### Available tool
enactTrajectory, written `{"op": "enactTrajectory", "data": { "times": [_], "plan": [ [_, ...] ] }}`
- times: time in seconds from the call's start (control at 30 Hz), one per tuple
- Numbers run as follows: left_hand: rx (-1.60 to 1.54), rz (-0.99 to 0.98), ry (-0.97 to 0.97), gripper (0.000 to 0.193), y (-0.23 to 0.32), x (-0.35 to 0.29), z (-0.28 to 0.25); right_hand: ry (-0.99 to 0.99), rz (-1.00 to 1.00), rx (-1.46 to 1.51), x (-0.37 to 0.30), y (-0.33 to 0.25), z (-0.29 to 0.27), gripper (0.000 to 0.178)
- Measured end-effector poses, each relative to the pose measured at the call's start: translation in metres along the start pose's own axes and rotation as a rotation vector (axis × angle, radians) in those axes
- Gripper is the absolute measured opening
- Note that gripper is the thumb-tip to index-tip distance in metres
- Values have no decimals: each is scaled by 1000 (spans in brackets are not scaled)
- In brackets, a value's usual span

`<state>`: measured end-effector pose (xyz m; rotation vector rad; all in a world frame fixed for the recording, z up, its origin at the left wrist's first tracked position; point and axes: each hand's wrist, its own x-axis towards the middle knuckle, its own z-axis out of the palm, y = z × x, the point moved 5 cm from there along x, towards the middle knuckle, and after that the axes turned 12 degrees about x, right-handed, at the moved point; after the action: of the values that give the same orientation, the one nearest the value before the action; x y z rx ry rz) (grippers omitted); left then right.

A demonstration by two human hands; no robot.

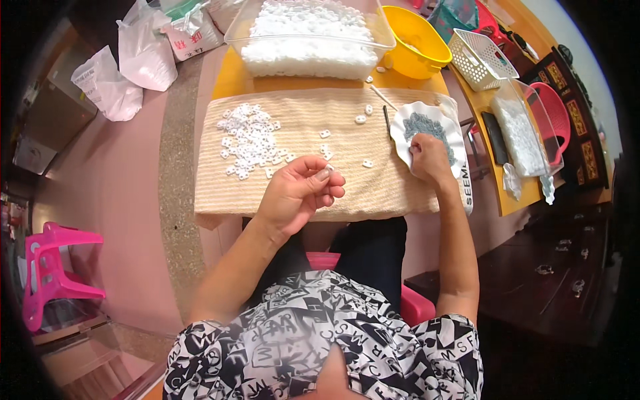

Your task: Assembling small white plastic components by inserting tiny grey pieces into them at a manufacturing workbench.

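Note:
My left hand (299, 192) is closed in a pinch above the towel's near edge, with a small white plastic piece (329, 167) between thumb and forefinger. My right hand (430, 157) reaches into a white wavy-rimmed dish (401, 130) of tiny grey pieces (427, 125). Its fingers are pressed together, and whatever they pinch is hidden. On the striped beige towel (347, 193), a heap of flat white plastic pieces with holes (247, 137) lies at the left. Several similar loose pieces (325, 134) lie between the heap and the dish.
A clear bin of white pieces (310, 43) and a yellow basin (417, 43) stand at the back. A dark stick (386, 121) lies beside the dish. At the right, a side table holds a white basket (477, 63) and another clear box (520, 137). White sacks (147, 53) and a pink stool (57, 267) are left.

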<state>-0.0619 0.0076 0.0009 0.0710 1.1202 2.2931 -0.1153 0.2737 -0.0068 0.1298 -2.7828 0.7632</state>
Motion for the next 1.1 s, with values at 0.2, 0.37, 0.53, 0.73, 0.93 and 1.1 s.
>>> {"op": "enactTrajectory", "data": {
  "times": [0.2, 0.37, 0.53, 0.73, 0.93, 1.1],
  "plan": [
    [-166, 12, -33, 7, -10, 5, -9, 78, 15, 50, -1, -3, -13, 4],
    [-212, 51, -99, 9, -2, 9, 0, 160, 41, 90, 4, 9, -19, 4],
    [-207, 72, -143, 14, -2, 9, 6, 100, 81, 221, 5, 17, -21, 10],
    [-98, 60, -30, 6, -12, 0, 3, 175, 80, 63, -6, 26, -18, 8],
    [-86, 38, -75, 6, -20, -4, 5, 394, 125, 226, -9, 21, -33, 7],
    [-108, 53, -123, 10, -11, -1, 11, 221, 376, 770, 9, 53, -24, 11]
  ]
}}
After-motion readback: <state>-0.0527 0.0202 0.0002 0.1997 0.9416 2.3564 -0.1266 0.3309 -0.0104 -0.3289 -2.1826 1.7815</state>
